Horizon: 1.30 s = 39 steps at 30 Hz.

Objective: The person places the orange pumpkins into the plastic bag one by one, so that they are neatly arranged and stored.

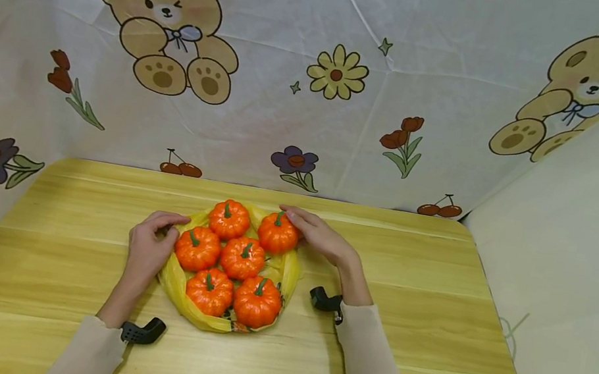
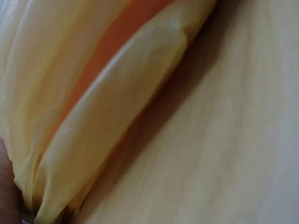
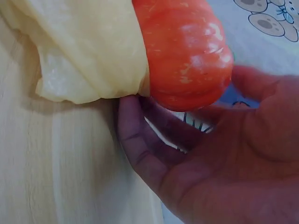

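Several small orange pumpkins with green stems, among them a middle pumpkin (image 1: pixel 243 258), sit close together on a crumpled yellow plastic bag (image 1: pixel 179 289). At the bag's left edge my left hand (image 1: pixel 149 247) pinches the thin plastic; in the left wrist view the bag (image 2: pixel 107 107) is gathered at the lower left. My right hand (image 1: pixel 321 234) cups the far-right pumpkin (image 1: pixel 278 234). In the right wrist view, fingers of the right hand (image 3: pixel 215 163) curve around this pumpkin (image 3: pixel 187 56) and touch the bag's edge (image 3: pixel 93 51).
All of it stands on a light wooden table (image 1: pixel 399 338). Behind rises a white cloth (image 1: pixel 282 10) printed with bears and flowers, and a pale wall or cloth (image 1: pixel 586 231) flanks the right. Each wrist carries a black camera mount (image 1: pixel 144 331).
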Available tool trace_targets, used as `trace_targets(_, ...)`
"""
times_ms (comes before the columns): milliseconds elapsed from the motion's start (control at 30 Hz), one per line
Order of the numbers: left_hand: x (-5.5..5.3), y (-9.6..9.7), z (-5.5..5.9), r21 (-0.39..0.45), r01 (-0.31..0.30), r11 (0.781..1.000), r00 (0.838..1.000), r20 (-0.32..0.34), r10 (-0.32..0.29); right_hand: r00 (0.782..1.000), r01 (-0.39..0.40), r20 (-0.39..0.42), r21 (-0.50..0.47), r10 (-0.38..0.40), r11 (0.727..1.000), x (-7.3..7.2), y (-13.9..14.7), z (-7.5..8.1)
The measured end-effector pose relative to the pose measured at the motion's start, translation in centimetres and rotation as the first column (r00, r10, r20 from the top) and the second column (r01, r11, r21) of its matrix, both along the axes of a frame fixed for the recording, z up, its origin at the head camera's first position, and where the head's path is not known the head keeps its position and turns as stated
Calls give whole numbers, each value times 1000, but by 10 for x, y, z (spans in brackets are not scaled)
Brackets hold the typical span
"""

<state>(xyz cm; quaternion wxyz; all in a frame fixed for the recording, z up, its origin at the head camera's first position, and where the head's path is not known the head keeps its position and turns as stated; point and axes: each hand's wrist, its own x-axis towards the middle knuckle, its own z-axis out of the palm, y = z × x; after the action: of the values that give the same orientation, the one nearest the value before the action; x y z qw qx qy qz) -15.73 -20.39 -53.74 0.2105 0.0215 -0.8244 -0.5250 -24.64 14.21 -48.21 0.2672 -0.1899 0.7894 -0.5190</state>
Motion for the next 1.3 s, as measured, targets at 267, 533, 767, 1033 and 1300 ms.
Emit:
trace_targets(267, -1, 0, 0, 9, -50, 999, 999, -10, 50, 996, 12, 89, -3, -11, 1000, 1, -2, 4)
trace_targets(533, 1, 2, 1, 27, -83, 996, 996, -40, 84, 992, -27, 123, -30, 30, 999, 2, -6, 1)
trace_targets(767, 1, 3, -1, 26, -90, 996, 995, -46, 91, 989, -25, 141, -71, 35, 997, 3, -10, 1)
trace_targets(1033, 1, 3, 1, 18, -96, 995, 994, -45, 97, 983, 78, 170, -57, -67, 995, 6, -20, 1)
trace_targets(1300, 1, 1, -2, 13, -80, 997, 996, -36, 80, 972, 114, 220, -125, -84, 986, 9, -29, 1)
